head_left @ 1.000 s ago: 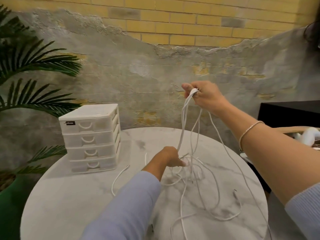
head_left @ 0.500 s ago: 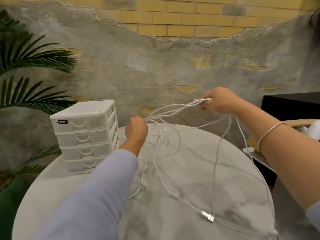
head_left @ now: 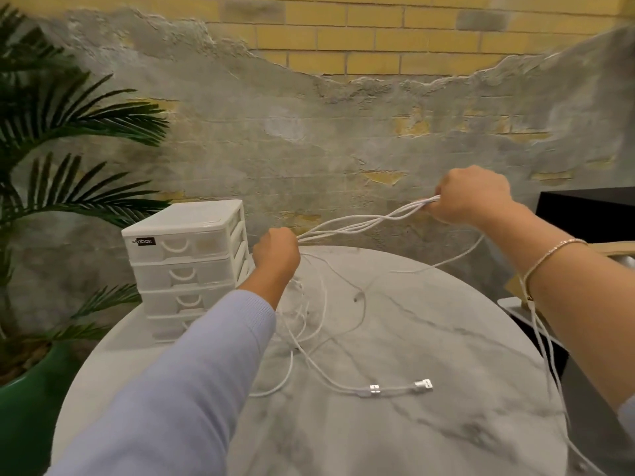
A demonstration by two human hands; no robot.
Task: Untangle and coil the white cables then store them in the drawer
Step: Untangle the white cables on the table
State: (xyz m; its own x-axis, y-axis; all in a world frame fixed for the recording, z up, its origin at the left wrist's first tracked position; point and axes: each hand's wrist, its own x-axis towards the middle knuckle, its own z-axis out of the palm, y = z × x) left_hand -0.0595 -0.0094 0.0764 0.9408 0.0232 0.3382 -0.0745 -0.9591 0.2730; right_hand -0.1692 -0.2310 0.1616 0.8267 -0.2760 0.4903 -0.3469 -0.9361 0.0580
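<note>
Left hand (head_left: 277, 249), right hand (head_left: 472, 195) apart, gripping white cables (head_left: 360, 224); drawer unit (head_left: 188, 259) label illegible

White cables (head_left: 360, 225) (tangled), beside closed drawer (head_left: 178, 247).

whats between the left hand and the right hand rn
In the head view, a bundle of white cables stretches through the air from the left hand to the right hand; both grip it.

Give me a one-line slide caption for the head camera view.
Both hands, left and right, stretch white cables above a marble table.
</note>
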